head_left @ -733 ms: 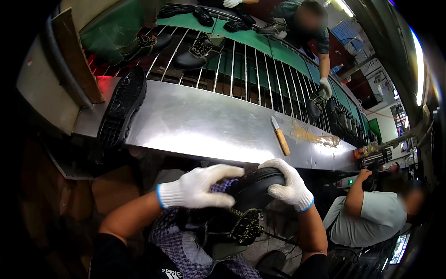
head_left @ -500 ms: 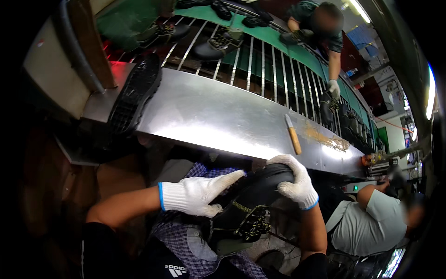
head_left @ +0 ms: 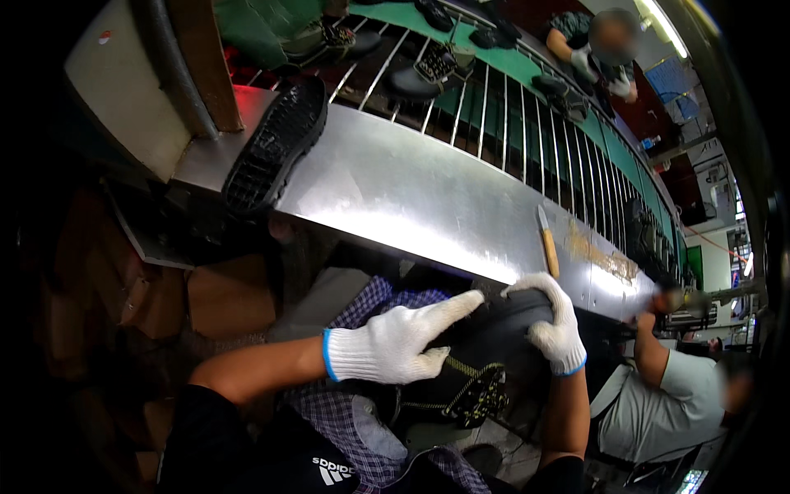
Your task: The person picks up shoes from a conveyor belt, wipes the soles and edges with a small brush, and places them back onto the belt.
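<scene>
A black shoe [head_left: 502, 321] with yellow stitching and black-and-yellow laces is held over my lap, its toe pointing up and right. My right hand [head_left: 559, 329], in a white knit glove, wraps round the toe. On the shoe's other side is my left hand [head_left: 395, 342], gloved the same way, with index finger and thumb spread along the upper. The shoe's sole side is mostly hidden. Beyond my right hand, a knife [head_left: 549, 243] with a wooden handle lies on the metal bench [head_left: 395, 189]. A loose black sole [head_left: 276, 148] rests at the bench's left end.
Behind the bench runs a rack of metal bars [head_left: 506, 123] carrying black shoes [head_left: 432, 72]. Across it a person [head_left: 568, 41] in white gloves works. Another person [head_left: 675, 403] in a grey shirt sits at my right. Cardboard boxes [head_left: 230, 296] stand below left.
The view has shifted, so bench and rack sit farther right. Both my hands stay on the shoe. The person across has drawn their arm back from the rack.
</scene>
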Tool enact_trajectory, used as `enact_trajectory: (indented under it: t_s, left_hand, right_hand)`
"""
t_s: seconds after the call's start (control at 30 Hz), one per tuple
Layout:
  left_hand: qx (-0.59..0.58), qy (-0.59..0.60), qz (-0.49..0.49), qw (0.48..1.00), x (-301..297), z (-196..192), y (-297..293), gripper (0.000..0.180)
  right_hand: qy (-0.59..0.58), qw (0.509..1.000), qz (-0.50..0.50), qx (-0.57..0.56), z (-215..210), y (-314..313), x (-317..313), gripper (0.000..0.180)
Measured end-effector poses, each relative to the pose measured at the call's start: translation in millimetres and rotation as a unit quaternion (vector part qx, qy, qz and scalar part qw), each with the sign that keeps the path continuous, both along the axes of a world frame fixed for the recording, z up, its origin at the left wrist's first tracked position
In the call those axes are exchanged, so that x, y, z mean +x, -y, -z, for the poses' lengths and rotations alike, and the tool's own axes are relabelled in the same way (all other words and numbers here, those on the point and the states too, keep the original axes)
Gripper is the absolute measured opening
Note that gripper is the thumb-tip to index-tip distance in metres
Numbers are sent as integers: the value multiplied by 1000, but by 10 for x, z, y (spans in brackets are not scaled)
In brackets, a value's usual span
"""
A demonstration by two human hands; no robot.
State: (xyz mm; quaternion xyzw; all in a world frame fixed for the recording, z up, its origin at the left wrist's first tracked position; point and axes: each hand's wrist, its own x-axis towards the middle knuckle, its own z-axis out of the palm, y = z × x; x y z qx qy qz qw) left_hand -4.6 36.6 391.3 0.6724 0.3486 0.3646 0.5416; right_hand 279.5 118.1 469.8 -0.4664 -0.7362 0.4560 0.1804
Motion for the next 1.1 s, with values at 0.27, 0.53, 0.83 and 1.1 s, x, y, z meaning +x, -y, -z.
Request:
enact_trajectory:
  t_s: [0.27,0.53,0.83,1.1]
  left_hand:
    - [42,88,-14,995,-118,337,295,56]
    - [17,87,-121,989,42,325,196,63]
    - [-78,-4,-30,996,141,-652,-814,52]
    - [-97,59,-116,987,-182,-956,-729,28]
  right_hand:
    - [-99,992,73,1,128,169,-32,86]
    - [-108,991,50,66,125,98,-53,86]
    - [-114,942,-23,315,-116,12,-606,94]
    - [-361,915,166,-76,1155,495,-844,53]
